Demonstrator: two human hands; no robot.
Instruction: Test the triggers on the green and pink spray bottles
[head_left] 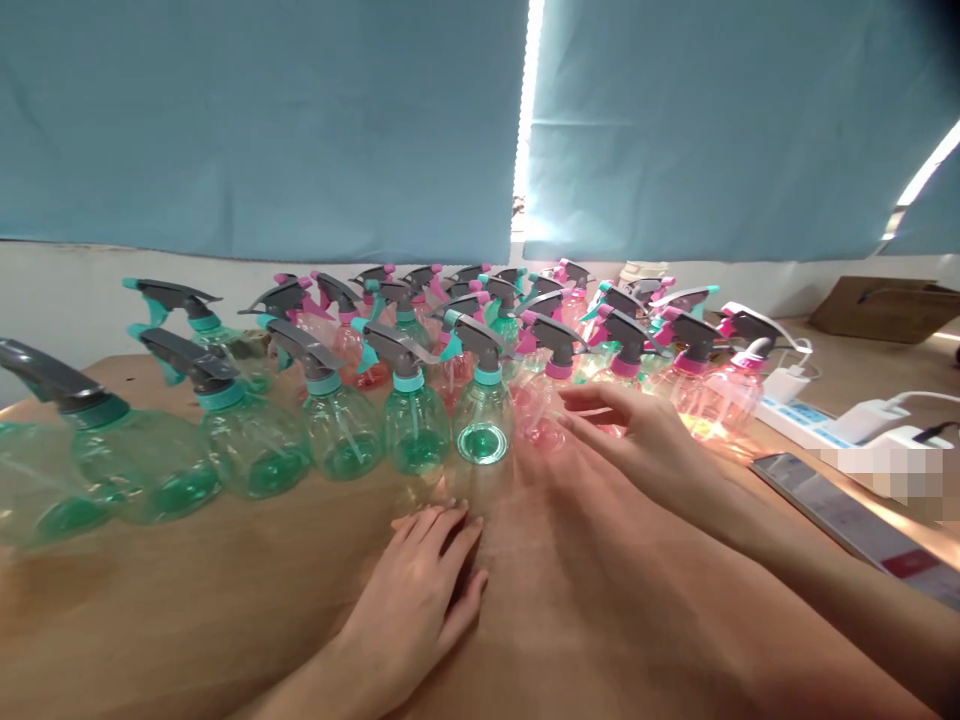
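My left hand (424, 575) lies on the table, palm down and fingers stretched out, with nothing in it. Just beyond its fingertips stands a green spray bottle (482, 425) with a turquoise collar and a grey trigger head. At the right side of a clear pink spray bottle (541, 408) is my right hand (637, 430), its thumb and fingers extended and a little apart. Whether its fingertips touch that bottle I cannot tell. To the left, more green spray bottles (416, 425) form the front row. A pink spray bottle (724, 395) stands beyond my right wrist.
Several more spray bottles (352, 345) crowd behind the front row. On the right of the wooden table (570, 600) are a phone (847, 515), a white power strip (814, 425) with plugs and cables, and a brown cardboard piece (885, 308). Blue blinds (262, 130) hang behind.
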